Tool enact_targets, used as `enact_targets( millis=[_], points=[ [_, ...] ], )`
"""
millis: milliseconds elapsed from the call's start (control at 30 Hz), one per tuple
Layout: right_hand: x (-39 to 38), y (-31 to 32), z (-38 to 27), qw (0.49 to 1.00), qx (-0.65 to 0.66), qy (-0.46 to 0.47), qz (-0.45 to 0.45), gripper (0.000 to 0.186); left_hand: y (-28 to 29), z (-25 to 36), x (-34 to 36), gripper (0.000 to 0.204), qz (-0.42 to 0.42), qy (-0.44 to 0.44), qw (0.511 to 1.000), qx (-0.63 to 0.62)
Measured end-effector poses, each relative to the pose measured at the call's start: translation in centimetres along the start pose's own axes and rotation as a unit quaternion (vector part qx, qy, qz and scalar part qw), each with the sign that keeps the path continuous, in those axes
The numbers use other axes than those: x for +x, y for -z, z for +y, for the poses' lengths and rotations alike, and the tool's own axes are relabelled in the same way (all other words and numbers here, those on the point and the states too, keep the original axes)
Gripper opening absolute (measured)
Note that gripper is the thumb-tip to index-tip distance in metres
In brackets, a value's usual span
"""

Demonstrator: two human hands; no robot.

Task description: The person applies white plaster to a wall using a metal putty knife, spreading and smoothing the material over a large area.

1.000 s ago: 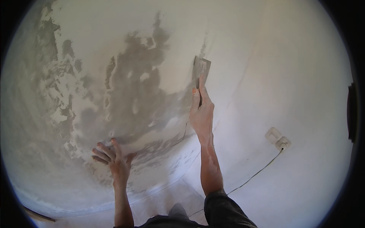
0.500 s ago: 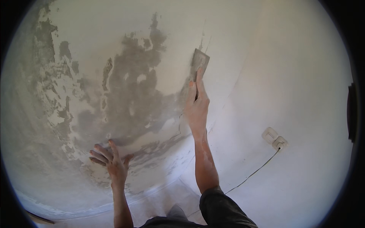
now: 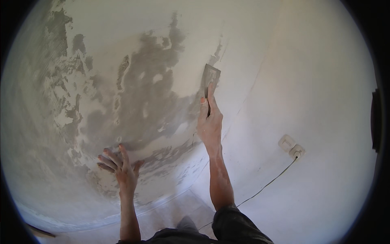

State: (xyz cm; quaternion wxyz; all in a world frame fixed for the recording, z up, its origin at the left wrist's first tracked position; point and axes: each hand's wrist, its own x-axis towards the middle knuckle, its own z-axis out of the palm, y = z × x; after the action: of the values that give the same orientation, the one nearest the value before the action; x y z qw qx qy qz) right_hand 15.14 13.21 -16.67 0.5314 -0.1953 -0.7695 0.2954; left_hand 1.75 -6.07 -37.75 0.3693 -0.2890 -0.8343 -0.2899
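Note:
My right hand (image 3: 209,122) grips a putty knife (image 3: 211,77), its flat blade pressed against a white wall at the right edge of a large grey patch of wet filler (image 3: 146,101). My left hand (image 3: 120,164) is spread open with fingers apart, palm flat on the wall below the grey patch. Both forearms reach up from the lower edge of the view.
A second wall meets the first at a corner right of the blade. A white wall socket (image 3: 291,146) with a plug sits there, and a thin cable (image 3: 260,189) runs down from it toward the floor. Rough scraped plaster (image 3: 61,101) covers the wall's left side.
My right hand has slid the putty knife upward along the wall. My left hand stays planted on the wall, shifting only slightly.

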Motion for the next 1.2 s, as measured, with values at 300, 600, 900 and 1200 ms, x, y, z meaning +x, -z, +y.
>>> enact_targets(
  millis=[300, 600, 900, 1200],
  points=[
    [0.8, 0.7, 0.3, 0.999, -0.039, 0.022, 0.002, 0.048, 0.5, 0.1, 0.1, 0.108, -0.004, -0.002, 1.0, -0.005],
    [3.7, 2.0, -2.5, 1.0, -0.02, -0.014, 0.004, 0.049, 0.8, -0.1, 0.2, 0.106, -0.004, -0.005, 1.0, -0.002],
    [4.4, 1.9, -2.5, 1.0, -0.024, 0.001, -0.006, 0.049, 0.5, 0.0, 0.2, 0.105, -0.002, -0.007, 1.0, 0.009],
    [2.6, 1.4, -0.8, 0.998, -0.067, 0.011, -0.008, 0.049, 0.2, 0.3, 0.2, 0.106, 0.009, -0.007, 1.0, 0.016]
  ],
)
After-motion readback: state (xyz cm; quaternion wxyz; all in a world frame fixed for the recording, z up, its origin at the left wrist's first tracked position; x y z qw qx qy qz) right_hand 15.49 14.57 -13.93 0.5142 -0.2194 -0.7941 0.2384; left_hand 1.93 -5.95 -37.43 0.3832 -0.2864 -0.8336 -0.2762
